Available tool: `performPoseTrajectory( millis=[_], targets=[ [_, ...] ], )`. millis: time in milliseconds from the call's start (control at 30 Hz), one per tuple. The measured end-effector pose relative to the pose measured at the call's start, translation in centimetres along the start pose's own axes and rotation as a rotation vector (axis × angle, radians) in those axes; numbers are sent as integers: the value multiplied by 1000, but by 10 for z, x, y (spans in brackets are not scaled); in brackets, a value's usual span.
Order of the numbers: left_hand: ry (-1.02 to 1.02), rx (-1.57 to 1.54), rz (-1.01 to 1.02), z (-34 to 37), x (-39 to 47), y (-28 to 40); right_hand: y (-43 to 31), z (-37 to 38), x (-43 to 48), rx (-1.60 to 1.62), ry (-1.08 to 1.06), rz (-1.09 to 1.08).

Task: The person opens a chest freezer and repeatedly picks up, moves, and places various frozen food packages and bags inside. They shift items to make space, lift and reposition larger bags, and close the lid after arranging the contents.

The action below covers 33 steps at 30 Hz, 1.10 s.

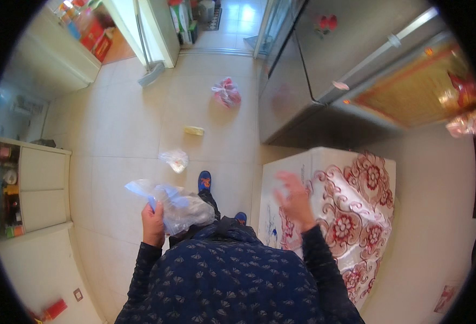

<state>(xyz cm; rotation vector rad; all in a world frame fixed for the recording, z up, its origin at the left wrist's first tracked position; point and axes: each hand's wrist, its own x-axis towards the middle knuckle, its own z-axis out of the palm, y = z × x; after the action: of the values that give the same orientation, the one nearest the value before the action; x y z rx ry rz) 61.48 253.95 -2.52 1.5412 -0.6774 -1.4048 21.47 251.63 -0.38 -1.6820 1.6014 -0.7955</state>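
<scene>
My left hand (153, 224) grips a clear plastic bag (187, 206) by its upper edge. The bag hangs in front of my body with greyish contents that I cannot make out. My right hand (296, 198) is blurred, its fingers apart with nothing seen in them, above a white box-like appliance or cabinet (272, 182) on my right. A shiny cloth with red and brown flowers (341, 224) covers part of its top. On the floor before my shoes lie a small clear bag (176, 160) with pale contents and a small yellowish block-like object (194, 130).
Farther off, a tied plastic bag with pink-red contents (226, 94) sits on the tiled floor (120, 121). A broom (151, 74) leans by a doorway. A grey refrigerator (290, 89) stands front right, and a low cabinet (43, 174) lines the left.
</scene>
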Motion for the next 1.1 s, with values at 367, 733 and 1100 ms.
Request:
performPoseTrajectory(
  millis=[367,733,1100],
  targets=[
    [-127,347,257,20,170,96,-124,202,204,173,-471,-417],
    [-139,612,355,116,347,188,-88,172,395,167,-218,-477],
    [-327,149,99,232,510,313,-88,70,617,113,-107,-538]
  ],
)
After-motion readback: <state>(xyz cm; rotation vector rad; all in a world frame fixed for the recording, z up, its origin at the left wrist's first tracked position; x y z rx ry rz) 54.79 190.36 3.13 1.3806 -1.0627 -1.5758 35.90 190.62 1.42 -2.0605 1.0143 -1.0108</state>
